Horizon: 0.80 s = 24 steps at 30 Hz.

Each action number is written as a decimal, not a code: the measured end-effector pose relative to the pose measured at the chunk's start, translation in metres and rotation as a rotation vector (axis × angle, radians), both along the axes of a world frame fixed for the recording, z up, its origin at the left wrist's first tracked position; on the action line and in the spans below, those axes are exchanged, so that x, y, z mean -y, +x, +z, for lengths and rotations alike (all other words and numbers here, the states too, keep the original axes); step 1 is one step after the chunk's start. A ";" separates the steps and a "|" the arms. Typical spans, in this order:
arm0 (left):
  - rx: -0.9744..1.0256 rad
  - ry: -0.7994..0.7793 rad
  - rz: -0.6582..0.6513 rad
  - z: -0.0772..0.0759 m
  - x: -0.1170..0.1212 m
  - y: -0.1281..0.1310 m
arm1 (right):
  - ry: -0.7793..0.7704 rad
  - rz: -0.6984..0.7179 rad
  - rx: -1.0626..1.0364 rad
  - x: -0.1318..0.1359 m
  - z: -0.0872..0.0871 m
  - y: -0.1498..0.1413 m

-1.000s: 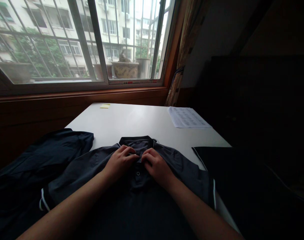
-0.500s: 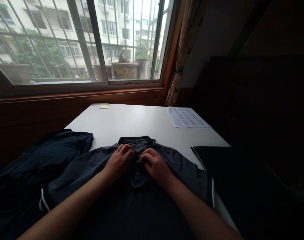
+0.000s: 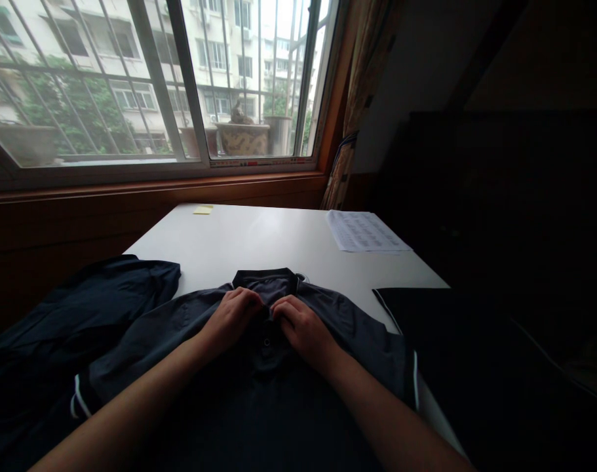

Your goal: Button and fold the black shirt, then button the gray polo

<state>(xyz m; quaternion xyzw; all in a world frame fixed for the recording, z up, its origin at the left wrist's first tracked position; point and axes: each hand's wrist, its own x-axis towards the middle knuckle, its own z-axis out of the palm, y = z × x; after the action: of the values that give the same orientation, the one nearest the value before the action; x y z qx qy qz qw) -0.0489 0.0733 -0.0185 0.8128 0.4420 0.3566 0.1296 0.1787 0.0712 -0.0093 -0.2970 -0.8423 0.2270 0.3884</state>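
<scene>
A dark polo shirt [image 3: 259, 406] lies spread face up, its collar [image 3: 263, 275] pointing away from me and white-edged sleeves out to both sides. My left hand [image 3: 236, 313] is closed on the left side of the button placket, just below the collar. Opposite it, my right hand [image 3: 299, 322] pinches the placket's right side. The fingertips of both hands nearly meet, and they hide whatever button lies between them. Below them a round button [image 3: 267, 342] shows on the placket.
The shirt rests on a white table [image 3: 259, 236]. Dark folded clothing [image 3: 96, 308] lies at the left, and another dark garment [image 3: 426, 328] at the right. Printed sheets [image 3: 367, 231] and a yellow sticky note [image 3: 202, 210] are toward the back, below a barred window [image 3: 249, 78].
The fingers of my two hands have come closer together at the placket. My left fingers have curled in more. The shirt lies as before.
</scene>
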 end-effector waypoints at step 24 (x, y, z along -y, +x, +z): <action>-0.024 -0.054 0.017 -0.001 0.002 -0.007 | 0.086 -0.096 0.008 0.001 -0.002 0.001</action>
<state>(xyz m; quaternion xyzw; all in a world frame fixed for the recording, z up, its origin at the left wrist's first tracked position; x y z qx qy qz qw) -0.0559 0.0714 -0.0190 0.8094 0.4601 0.3358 0.1431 0.1801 0.0706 -0.0111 -0.3209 -0.8375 0.1706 0.4080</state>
